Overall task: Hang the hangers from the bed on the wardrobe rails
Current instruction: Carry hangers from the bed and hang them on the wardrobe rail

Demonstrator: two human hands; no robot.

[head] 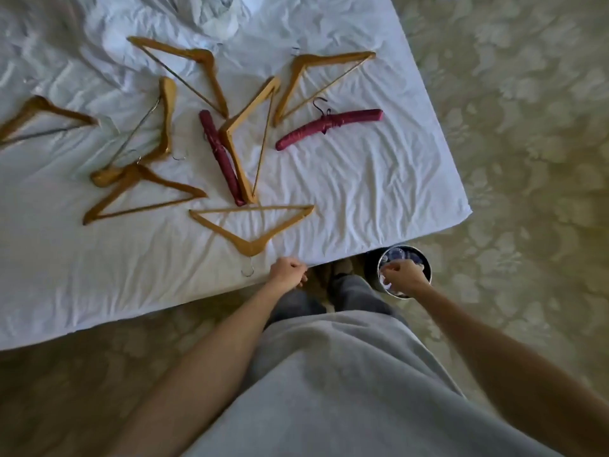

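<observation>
- Hangers are noted scattered across the white sheet of the bed (362,199), none yet hung; no wardrobe rail is seen in the head view.
- Head view, stock: several wooden hangers, among them the nearest wooden hanger (252,230), lying flat with its metal hook (247,268) turned toward the bed edge; two padded maroon hangers, one (329,128) lying clear to the right, the other (220,156) tucked against a wooden hanger (245,140).
- Handling, judged: the wooden frames are taken to be stiff and light, with smooth, possibly slippery arms; a grip at the neck below the hook or round the crossbar is advised. The padded pieces are judged soft and easier to hold at mid-body. Wire hooks may snag where frames overlap, as in the left cluster (131,166).
- Hands: the left hand (287,270) is seen loosely curled at the bed edge, just beside the nearest hook, holding nothing visible. The right hand (403,275) is seen curled over a round bin (425,263) on the floor; whether something is pinched cannot be told.
- Edges and room: the bed corner projects to the right; patterned carpet (510,127) lies open beyond it. The bin stands close to the person's feet and is judged a trip risk when turning away.
</observation>
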